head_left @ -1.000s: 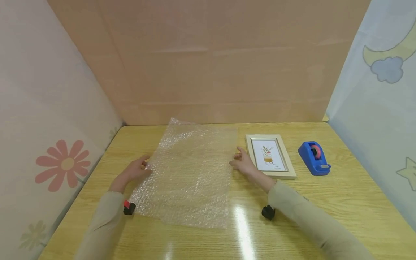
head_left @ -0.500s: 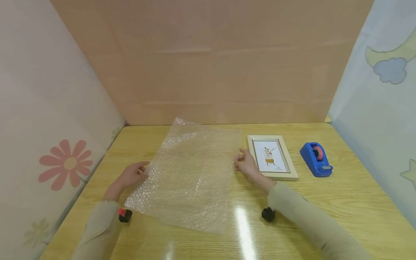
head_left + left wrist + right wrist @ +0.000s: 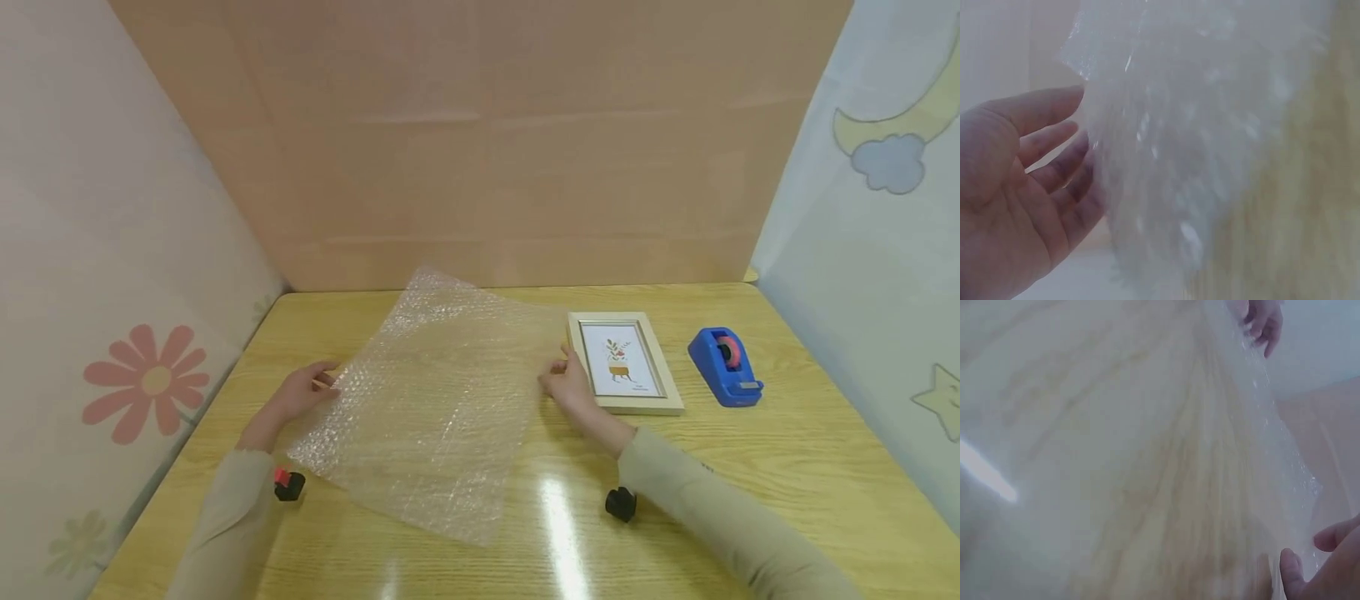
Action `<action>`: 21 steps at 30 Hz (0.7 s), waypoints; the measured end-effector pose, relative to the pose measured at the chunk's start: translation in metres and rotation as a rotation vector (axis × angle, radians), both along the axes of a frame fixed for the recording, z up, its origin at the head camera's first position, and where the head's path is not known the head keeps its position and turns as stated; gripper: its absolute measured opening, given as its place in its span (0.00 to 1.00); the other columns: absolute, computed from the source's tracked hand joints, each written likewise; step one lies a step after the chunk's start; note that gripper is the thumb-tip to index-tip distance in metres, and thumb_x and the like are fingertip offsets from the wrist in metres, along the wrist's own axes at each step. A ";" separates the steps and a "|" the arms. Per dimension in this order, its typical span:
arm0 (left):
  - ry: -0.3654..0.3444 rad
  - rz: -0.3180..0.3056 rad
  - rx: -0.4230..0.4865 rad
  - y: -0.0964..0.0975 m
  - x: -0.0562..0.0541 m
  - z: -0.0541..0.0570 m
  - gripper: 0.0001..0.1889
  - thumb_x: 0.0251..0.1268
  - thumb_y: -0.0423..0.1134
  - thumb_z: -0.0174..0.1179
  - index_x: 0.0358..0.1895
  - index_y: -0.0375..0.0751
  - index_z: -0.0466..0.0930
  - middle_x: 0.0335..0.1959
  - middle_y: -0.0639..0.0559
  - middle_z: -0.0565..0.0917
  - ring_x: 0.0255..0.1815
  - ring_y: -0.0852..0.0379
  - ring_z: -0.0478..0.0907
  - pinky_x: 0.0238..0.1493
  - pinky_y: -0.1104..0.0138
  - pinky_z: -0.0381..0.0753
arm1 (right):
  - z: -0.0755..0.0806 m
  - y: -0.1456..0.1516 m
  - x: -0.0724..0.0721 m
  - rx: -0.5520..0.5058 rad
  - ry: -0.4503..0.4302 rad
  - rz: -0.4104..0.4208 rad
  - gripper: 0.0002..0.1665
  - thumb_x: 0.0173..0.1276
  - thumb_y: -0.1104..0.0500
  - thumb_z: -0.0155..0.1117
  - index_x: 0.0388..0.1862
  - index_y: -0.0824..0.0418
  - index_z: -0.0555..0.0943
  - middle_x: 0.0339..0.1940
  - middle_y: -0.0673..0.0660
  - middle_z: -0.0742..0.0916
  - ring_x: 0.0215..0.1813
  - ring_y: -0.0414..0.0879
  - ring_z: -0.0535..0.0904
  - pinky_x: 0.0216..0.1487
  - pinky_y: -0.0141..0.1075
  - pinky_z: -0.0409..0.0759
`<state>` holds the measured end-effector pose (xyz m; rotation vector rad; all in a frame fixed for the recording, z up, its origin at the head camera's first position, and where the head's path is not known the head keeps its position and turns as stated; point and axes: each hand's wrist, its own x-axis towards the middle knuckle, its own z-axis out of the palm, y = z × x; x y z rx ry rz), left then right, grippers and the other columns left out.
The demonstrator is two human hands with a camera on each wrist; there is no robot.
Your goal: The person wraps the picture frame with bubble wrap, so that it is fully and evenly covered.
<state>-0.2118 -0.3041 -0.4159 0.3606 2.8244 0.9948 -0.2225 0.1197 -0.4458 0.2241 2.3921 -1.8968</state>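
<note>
A clear sheet of bubble wrap (image 3: 442, 408) lies slantwise over the wooden table, between the two hands. My left hand (image 3: 300, 393) is at its left edge; in the left wrist view the fingers are loosely bent and the fingertips meet the plastic, thumb apart from them. At the opposite edge is my right hand (image 3: 572, 383), next to the picture frame. Seen from the right wrist, its thumb (image 3: 1291, 569) and a finger stand apart on either side of the wrap's edge. The picture frame (image 3: 667, 367) has a pale border and a plant picture.
A blue tape dispenser (image 3: 723, 367) with a pink roll stands right of the frame. The wooden table (image 3: 810, 500) reaches a tan backdrop (image 3: 480, 167) behind, with printed pale panels on both sides. Dark wrist devices, one with red (image 3: 288, 483), sit by the sleeves.
The bubble wrap has turned clockwise: its top edge has shifted right toward the frame and its bottom edge left. Both hands have stayed close to its sides. Frame and tape dispenser have not moved.
</note>
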 end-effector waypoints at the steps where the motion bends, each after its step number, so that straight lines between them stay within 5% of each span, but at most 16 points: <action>1: -0.017 -0.004 0.002 -0.002 0.003 0.000 0.26 0.57 0.30 0.58 0.57 0.20 0.63 0.40 0.30 0.77 0.39 0.40 0.76 0.40 0.54 0.77 | 0.000 0.001 -0.002 0.005 -0.002 0.003 0.46 0.57 0.72 0.55 0.71 0.67 0.45 0.49 0.64 0.71 0.43 0.48 0.70 0.36 0.28 0.75; 8: -0.085 -0.033 0.001 -0.008 0.017 0.000 0.26 0.55 0.28 0.59 0.57 0.22 0.64 0.39 0.34 0.76 0.38 0.45 0.76 0.37 0.58 0.78 | -0.002 0.002 -0.007 -0.045 -0.019 0.006 0.45 0.59 0.74 0.52 0.72 0.66 0.44 0.54 0.65 0.69 0.38 0.42 0.71 0.33 0.25 0.75; 21: 0.010 0.014 -0.007 -0.009 -0.010 -0.008 0.20 0.57 0.25 0.54 0.55 0.24 0.68 0.39 0.33 0.77 0.39 0.41 0.75 0.40 0.53 0.77 | -0.001 -0.007 0.010 -0.042 0.015 -0.061 0.46 0.58 0.75 0.54 0.71 0.68 0.43 0.55 0.67 0.70 0.47 0.53 0.73 0.34 0.25 0.77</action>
